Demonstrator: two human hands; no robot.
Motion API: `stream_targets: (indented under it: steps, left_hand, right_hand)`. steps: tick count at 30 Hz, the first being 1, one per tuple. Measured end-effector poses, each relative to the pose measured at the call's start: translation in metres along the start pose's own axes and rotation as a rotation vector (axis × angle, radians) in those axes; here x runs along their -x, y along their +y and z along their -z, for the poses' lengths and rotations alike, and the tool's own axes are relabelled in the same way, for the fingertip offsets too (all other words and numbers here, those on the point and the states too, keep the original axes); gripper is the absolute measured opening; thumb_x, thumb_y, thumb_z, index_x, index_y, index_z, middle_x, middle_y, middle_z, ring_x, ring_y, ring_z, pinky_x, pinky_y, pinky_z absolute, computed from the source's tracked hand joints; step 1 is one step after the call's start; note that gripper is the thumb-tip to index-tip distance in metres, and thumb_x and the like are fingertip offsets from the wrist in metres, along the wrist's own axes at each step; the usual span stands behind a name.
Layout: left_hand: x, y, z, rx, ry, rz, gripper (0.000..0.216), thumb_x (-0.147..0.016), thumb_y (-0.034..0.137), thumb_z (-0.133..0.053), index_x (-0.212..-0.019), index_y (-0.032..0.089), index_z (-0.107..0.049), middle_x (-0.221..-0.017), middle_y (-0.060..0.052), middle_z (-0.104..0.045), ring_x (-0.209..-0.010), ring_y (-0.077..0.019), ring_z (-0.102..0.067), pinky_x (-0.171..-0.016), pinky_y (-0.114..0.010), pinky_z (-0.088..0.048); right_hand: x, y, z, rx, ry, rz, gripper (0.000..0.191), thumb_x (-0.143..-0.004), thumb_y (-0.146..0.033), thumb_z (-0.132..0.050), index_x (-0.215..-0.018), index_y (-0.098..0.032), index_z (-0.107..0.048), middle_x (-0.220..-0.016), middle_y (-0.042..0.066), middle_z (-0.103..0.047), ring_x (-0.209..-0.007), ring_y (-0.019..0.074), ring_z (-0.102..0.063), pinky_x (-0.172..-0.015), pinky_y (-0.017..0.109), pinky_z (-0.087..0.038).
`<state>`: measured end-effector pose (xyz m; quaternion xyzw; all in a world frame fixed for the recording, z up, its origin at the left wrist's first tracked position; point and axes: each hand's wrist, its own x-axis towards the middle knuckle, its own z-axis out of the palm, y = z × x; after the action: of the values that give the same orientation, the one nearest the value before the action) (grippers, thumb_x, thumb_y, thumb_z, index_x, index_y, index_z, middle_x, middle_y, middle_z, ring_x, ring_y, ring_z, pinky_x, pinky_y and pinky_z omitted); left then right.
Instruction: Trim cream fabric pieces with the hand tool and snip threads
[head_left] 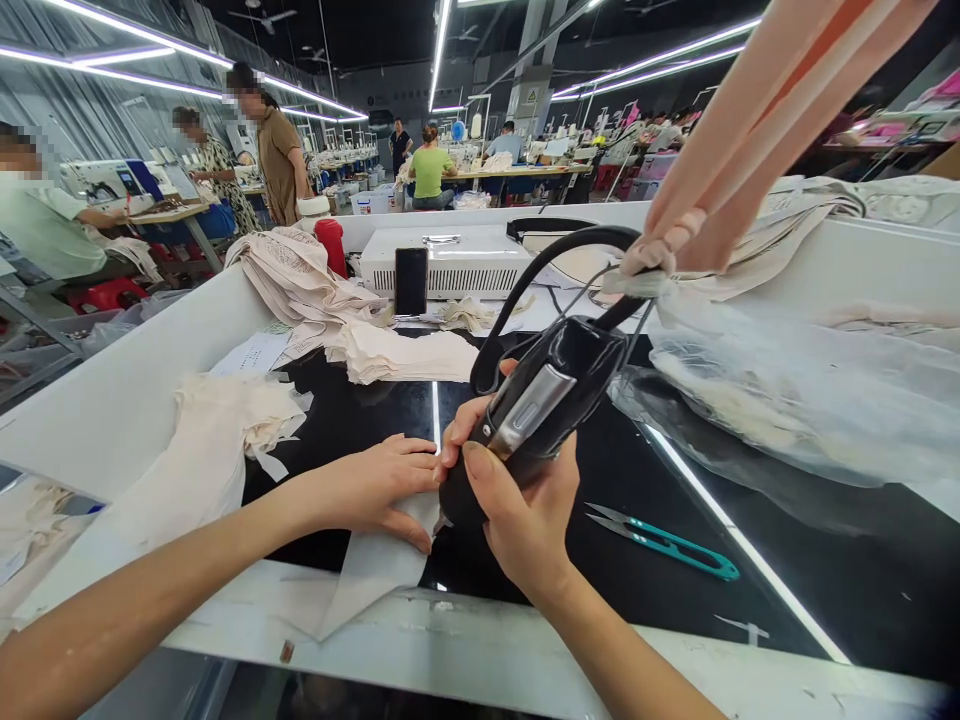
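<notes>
My right hand (532,520) grips a black handheld tool (540,395) while my left hand (375,490) presses pale cloth.
From my remote seat I take the tool as the clock's centre: it is tilted over the black tabletop (637,595), my right fingers and thumb wrapped round its body, and a thick black cord (551,250) loops above it. My left hand lies flat at 8 o'clock, fingers loosely extended and grasping nothing, on a pale cloth piece (375,580) whose corner overhangs the white table edge (495,635). Teal snips (675,548) lie at 4 o'clock, a clear plastic bag (795,390) at 3, a cloth stack (409,357) at 10, a phone (411,282) at 11.
</notes>
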<state>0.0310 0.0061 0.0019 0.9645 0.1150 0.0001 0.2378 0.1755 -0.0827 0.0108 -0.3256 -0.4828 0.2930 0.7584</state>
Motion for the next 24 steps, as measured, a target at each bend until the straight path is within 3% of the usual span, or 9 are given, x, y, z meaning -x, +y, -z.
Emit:
stream_targets:
  steps: [4,7,10,12,14,18,22,24]
  left_hand:
    - [0.004,-0.001,-0.003,-0.044,0.047,-0.016,0.058,-0.081,0.038,-0.086,-0.130,0.018,-0.062,-0.147,-0.015,-0.055,-0.144,-0.0352,-0.043,-0.120,-0.058,-0.036]
    - [0.016,0.004,-0.010,-0.152,0.234,-0.022,0.066,-0.080,0.033,-0.088,-0.136,0.016,-0.057,-0.148,-0.016,-0.054,-0.138,-0.0316,-0.049,-0.116,-0.050,-0.045]
    - [0.031,0.017,-0.024,-0.379,0.438,0.036,0.033,-0.091,0.020,-0.076,-0.120,0.013,-0.062,-0.119,-0.012,-0.066,-0.108,-0.0257,-0.065,-0.095,-0.042,-0.058]
    - [0.039,0.027,-0.037,-0.519,0.456,0.051,0.004,-0.099,0.015,-0.062,-0.102,0.014,-0.064,-0.095,-0.007,-0.066,-0.083,-0.0226,-0.066,-0.075,-0.038,-0.060]
    - [0.045,0.034,-0.048,-0.584,0.404,0.052,0.012,-0.100,0.012,-0.054,-0.092,0.015,-0.063,-0.083,-0.004,-0.063,-0.073,-0.0215,-0.063,-0.066,-0.037,-0.059]
    - [0.052,0.029,-0.054,-0.529,0.368,-0.023,0.023,-0.097,0.000,-0.047,-0.110,0.011,-0.063,-0.099,-0.008,-0.068,-0.089,-0.0209,-0.067,-0.083,-0.035,-0.060]
    - [0.062,0.010,-0.042,-0.439,0.369,-0.174,0.029,-0.104,0.005,-0.042,-0.124,0.014,-0.061,-0.117,-0.008,-0.071,-0.111,-0.0193,-0.067,-0.106,-0.035,-0.054]
    - [0.064,0.004,-0.037,-0.419,0.369,-0.186,0.029,-0.105,0.006,-0.041,-0.124,0.014,-0.061,-0.119,-0.008,-0.072,-0.113,-0.0186,-0.067,-0.107,-0.035,-0.054]
  right_hand:
    - [-0.001,-0.001,0.001,0.024,-0.014,0.026,0.031,-0.087,-0.026,-0.074,-0.108,-0.029,-0.052,-0.086,-0.004,-0.065,-0.071,0.0148,-0.067,-0.071,0.035,-0.063]
    - [-0.005,-0.005,0.003,-0.024,-0.015,0.052,0.030,-0.086,-0.023,-0.074,-0.105,-0.028,-0.052,-0.084,-0.005,-0.065,-0.065,0.0128,-0.063,-0.061,0.029,-0.061]
    - [-0.010,-0.008,0.005,-0.062,-0.007,0.062,0.030,-0.086,-0.020,-0.074,-0.105,-0.028,-0.052,-0.084,-0.006,-0.065,-0.062,0.0114,-0.061,-0.052,0.025,-0.058]
    - [-0.013,-0.009,0.008,-0.064,-0.005,0.060,0.031,-0.086,-0.021,-0.076,-0.106,-0.028,-0.053,-0.084,-0.006,-0.066,-0.060,0.0109,-0.060,-0.050,0.024,-0.057]
    - [-0.015,-0.009,0.010,-0.057,0.004,0.062,0.032,-0.086,-0.024,-0.077,-0.107,-0.028,-0.053,-0.083,-0.006,-0.066,-0.059,0.0110,-0.061,-0.051,0.025,-0.058]
    - [-0.018,-0.010,0.011,-0.049,0.000,0.063,0.033,-0.086,-0.027,-0.080,-0.106,-0.027,-0.053,-0.083,-0.006,-0.066,-0.058,0.0119,-0.063,-0.052,0.027,-0.060]
    - [-0.017,-0.013,0.011,-0.054,0.000,0.051,0.033,-0.086,-0.030,-0.081,-0.106,-0.028,-0.055,-0.082,-0.006,-0.066,-0.057,0.0122,-0.063,-0.051,0.027,-0.059]
    - [-0.016,-0.013,0.011,-0.062,0.001,0.046,0.032,-0.086,-0.031,-0.081,-0.107,-0.028,-0.057,-0.083,-0.005,-0.066,-0.058,0.0122,-0.063,-0.051,0.027,-0.059]
